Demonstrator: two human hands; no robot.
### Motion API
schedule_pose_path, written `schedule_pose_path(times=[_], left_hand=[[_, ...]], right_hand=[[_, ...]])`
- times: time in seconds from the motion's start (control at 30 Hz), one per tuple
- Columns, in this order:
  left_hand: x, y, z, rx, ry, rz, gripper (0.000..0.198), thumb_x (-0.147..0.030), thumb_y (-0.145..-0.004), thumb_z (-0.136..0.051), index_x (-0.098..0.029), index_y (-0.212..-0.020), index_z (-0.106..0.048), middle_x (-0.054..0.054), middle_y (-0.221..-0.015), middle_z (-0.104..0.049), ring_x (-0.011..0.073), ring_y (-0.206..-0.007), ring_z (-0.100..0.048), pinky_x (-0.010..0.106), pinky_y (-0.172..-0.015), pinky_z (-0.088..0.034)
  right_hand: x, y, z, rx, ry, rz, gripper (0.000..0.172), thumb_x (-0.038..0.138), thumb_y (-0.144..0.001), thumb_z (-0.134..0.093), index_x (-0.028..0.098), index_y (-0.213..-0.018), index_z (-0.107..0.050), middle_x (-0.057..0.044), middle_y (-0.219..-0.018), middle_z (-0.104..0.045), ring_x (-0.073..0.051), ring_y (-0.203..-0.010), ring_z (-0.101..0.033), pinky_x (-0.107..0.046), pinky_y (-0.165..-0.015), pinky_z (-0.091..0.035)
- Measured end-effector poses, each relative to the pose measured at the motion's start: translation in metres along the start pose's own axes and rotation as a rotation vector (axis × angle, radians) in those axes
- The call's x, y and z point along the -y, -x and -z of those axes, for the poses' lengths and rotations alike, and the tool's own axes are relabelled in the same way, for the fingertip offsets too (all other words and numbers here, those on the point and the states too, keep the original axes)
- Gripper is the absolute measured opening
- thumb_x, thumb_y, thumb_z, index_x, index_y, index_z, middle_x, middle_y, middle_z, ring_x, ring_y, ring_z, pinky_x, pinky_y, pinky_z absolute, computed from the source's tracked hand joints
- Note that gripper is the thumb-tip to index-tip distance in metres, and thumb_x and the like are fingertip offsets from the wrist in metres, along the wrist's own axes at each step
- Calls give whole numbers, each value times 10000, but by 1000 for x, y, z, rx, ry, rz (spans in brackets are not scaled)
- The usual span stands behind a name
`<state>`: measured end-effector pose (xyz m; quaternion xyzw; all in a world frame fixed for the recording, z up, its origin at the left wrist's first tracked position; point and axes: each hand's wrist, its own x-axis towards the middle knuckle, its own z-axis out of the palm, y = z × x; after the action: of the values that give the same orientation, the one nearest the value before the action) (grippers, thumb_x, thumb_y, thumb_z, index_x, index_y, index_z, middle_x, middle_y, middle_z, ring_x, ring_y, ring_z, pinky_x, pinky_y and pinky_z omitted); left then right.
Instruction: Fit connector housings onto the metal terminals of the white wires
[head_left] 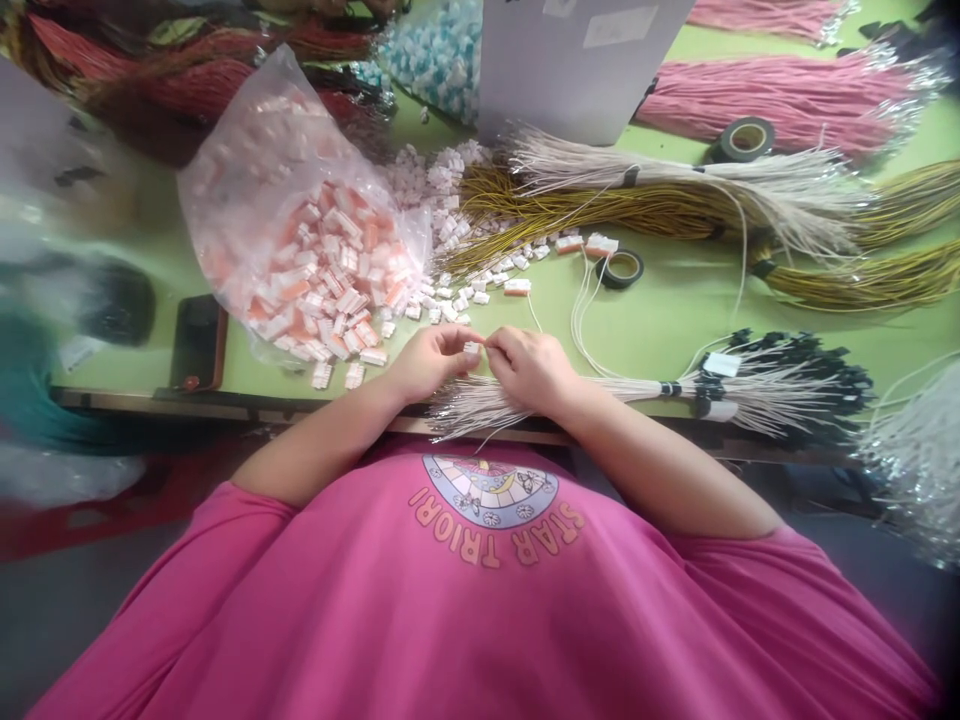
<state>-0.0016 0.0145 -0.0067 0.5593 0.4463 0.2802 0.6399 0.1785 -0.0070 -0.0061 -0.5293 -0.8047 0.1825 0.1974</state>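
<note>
My left hand (431, 360) pinches a small white connector (472, 349) between thumb and fingers at the table's near edge. My right hand (531, 368) meets it from the right, its fingers closed on a thin white wire at the connector. Under both hands lies a bundle of white wires (637, 392), tied with black bands and stretching to the right. A clear bag of white and orange connectors (315, 260) lies open to the upper left, with loose white connectors (450, 290) spilled beside it.
A phone (199, 342) lies at the left near the edge. Yellow wire bundles (600, 205), cream wire bundles (712, 180) and pink ones (780, 95) cover the far right. Two tape rolls (620, 268) (744, 138) and a grey box (570, 60) sit further back on the green table (675, 310).
</note>
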Motion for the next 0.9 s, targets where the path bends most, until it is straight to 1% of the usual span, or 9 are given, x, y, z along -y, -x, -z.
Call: schedule_pose_path(times=[0.23, 0.37, 0.43, 0.57, 0.67, 0.73, 0.8, 0.87, 0.9], left_hand=[[4, -2, -6, -5, -53, -11, 286, -290, -719, -720, -130, -950, -665, 18, -695, -613, 91, -566, -551, 234, -555, -460], [-3, 6, 0, -5, -280, -64, 284, -293, -767, -673, -146, -1009, -658, 27, -743, -629, 109, -631, -571, 248, -610, -483], [-11, 15, 15, -53, -495, -155, 295, -305, -802, -639, -167, -1063, -651, 51, -884, -656, 134, -747, -600, 279, -712, -500], [-22, 35, 68, -342, -1011, -223, 254, -253, -864, -538, -170, -1072, -657, 80, -1039, -648, 207, -939, -592, 367, -862, -471], [-20, 41, 98, -348, -1228, -142, 260, -273, -828, -575, -176, -1053, -663, 88, -1087, -633, 259, -1023, -564, 402, -905, -449], [-13, 40, 105, -305, -1280, -112, 289, -299, -798, -610, -175, -1054, -659, 96, -1117, -610, 277, -1041, -550, 410, -914, -445], [-6, 38, 102, -315, -1288, -113, 270, -287, -788, -615, -160, -1022, -663, 105, -1102, -593, 281, -1040, -542, 411, -914, -444], [-1, 34, 99, -340, -1265, -141, 208, -259, -801, -591, -151, -959, -672, 102, -1055, -587, 269, -1021, -541, 400, -908, -446], [2, 32, 98, -343, -1249, -166, 179, -253, -813, -573, -151, -920, -675, 97, -1028, -587, 258, -1000, -545, 391, -898, -450]], right_hand=[[4, 1, -8, 59, -3, -65, 244, 258, -887, -356, 140, -869, -568, -104, -768, -634, -177, -672, -546, -280, -599, -351], [3, -4, 5, 122, -100, -58, 211, 263, -882, -396, 170, -822, -576, -71, -772, -641, -165, -689, -553, -273, -626, -373], [-9, -7, 23, 66, -118, -83, 183, 245, -859, -433, 175, -786, -586, -58, -757, -643, -157, -685, -552, -274, -642, -384], [-58, -13, 73, -314, 75, -344, 167, 254, -834, -490, 164, -838, -631, -83, -783, -656, -156, -711, -546, -297, -668, -380], [-77, -13, 97, -172, 364, -561, 243, 308, -838, -500, 135, -848, -671, -151, -766, -661, -184, -718, -544, -342, -628, -325], [-67, -10, 94, -82, 510, -613, 344, 387, -855, -476, 110, -854, -679, -185, -789, -663, -207, -707, -553, -345, -576, -278], [-42, -7, 78, -15, 524, -420, 299, 270, -876, -415, 118, -863, -672, -154, -845, -668, -195, -734, -566, -322, -570, -274], [-14, -4, 54, 228, 343, -59, 251, 218, -859, -425, 169, -876, -670, -90, -901, -674, -171, -780, -572, -288, -585, -300], [-3, -3, 42, 323, 277, 50, 254, 230, -865, -418, 185, -871, -668, -75, -913, -670, -164, -773, -569, -283, -583, -301]])
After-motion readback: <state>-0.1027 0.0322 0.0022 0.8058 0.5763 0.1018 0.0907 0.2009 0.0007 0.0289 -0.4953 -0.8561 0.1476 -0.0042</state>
